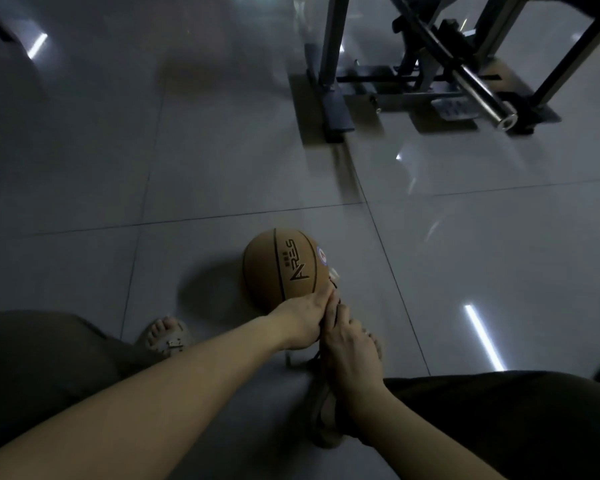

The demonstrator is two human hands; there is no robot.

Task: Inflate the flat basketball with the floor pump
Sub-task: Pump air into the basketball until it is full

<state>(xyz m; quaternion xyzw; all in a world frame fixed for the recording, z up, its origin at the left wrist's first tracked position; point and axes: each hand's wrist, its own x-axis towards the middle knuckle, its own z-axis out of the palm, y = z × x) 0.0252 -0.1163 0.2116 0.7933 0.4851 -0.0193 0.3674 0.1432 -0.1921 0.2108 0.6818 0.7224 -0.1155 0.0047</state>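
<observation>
A tan basketball (280, 263) with dark seams and black lettering lies on the tiled floor just ahead of my feet. My left hand (300, 323) reaches across and holds the ball's near right side, fingers curved along it. My right hand (349, 351) meets it there, fingertips pinching a dark pump hose (315, 357) that runs down under both hands. A small white fitting (334, 272) shows at the ball's right edge, just beyond my fingertips. The rest of the pump is hidden by my arms and legs.
My sandalled left foot (163, 336) and the toes of my right foot (376, 342) flank the hands. A dark metal exercise machine frame (329, 98) with a chrome bar (482, 95) stands at the back right. Glossy grey floor tiles (222, 150) stretch to the left.
</observation>
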